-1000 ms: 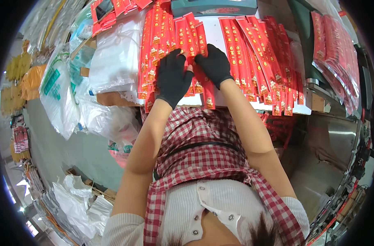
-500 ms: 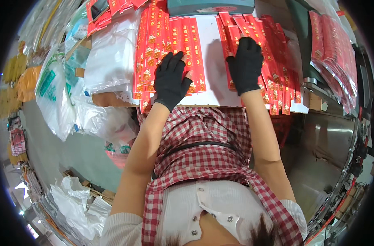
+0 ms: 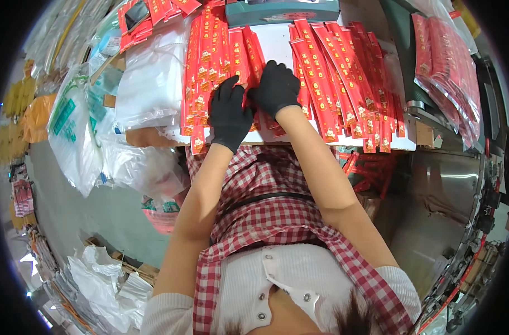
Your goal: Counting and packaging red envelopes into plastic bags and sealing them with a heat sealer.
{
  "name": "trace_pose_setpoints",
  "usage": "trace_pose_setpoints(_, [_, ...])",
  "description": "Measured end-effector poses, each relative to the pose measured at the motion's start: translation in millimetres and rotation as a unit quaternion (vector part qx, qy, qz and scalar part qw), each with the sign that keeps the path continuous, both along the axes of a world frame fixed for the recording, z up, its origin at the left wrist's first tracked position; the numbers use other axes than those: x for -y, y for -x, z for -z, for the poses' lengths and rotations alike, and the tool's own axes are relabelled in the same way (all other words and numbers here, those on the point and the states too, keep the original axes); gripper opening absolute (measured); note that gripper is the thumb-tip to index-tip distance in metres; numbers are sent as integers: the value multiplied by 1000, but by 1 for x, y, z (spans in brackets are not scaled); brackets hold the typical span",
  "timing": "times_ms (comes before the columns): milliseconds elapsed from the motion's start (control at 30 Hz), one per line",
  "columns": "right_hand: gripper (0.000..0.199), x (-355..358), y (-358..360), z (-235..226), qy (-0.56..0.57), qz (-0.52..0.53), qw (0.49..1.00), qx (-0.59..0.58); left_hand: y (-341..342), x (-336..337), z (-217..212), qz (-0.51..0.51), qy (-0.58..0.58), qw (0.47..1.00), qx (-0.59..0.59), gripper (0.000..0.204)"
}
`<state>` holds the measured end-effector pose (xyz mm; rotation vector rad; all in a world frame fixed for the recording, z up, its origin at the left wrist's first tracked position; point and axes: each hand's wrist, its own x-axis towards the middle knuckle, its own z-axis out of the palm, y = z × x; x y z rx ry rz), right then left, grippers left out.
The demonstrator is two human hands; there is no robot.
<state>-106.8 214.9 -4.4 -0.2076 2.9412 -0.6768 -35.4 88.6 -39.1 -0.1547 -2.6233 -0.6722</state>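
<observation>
Long red paper strips with gold print and small cartoon figures lie in two overlapping groups on a white tabletop, a left group point(image 3: 203, 67) and a right group point(image 3: 321, 72). My left hand point(image 3: 230, 116), in a black fingerless glove, is closed over strips at the right side of the left group. Close beside it is my right hand point(image 3: 277, 89), gloved the same way, its fingers curled on the edge of these strips point(image 3: 253, 50). Both gloves partly hide the strips, and my fingertips show only in part. The strips between my hands lean and bunch together.
Clear plastic bags point(image 3: 151, 84) lie stacked left of the strips. A teal box-shaped thing point(image 3: 282, 14) stands at the back. Red packets in clear wrap point(image 3: 447, 78) sit at the far right. More plastic bags point(image 3: 76, 123) hang off the left edge.
My right hand has moved left from the right group to beside my left hand. The strips there, formerly spread flat, are now gathered and tilted.
</observation>
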Motion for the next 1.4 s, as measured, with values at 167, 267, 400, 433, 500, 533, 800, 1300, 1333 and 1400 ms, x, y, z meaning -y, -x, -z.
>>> trace_pose_setpoints(167, [56,-21,-15,-11,28,30,999,28,-1,2,2,-29,17,999,-33,34])
trace_pose_setpoints(267, [58,-37,-26,-10,117,29,992,37,-4,-3,-11,-61,61,994,-59,33])
trace_pose_setpoints(400, [52,-67,-54,3,585,67,787,182,-20,-20,-29,-38,-10,991,-130,36])
trace_pose_setpoints(433, [54,-71,-68,-8,623,36,752,214,-27,-32,-28,-25,-251,968,-3,39])
trace_pose_setpoints(500, [52,-74,-90,-13,635,50,728,253,-36,-37,-31,74,-693,674,244,47])
trace_pose_setpoints(533, [51,-77,-100,-8,641,61,717,269,-40,-45,-45,112,-799,524,271,44])
trace_pose_setpoints(800, [30,-55,-135,14,604,104,787,70,-62,-55,-25,48,-799,562,208,34])
trace_pose_setpoints(1300, [31,-69,-149,12,596,117,755,248,-70,-60,-19,-5,-709,681,181,28])
trace_pose_setpoints(1333, [31,-70,-148,16,580,125,781,195,-71,-54,-16,-5,-699,685,206,27])
trace_pose_setpoints(1400, [31,-80,-143,16,562,130,805,141,-73,-50,-11,-5,-688,688,230,26])
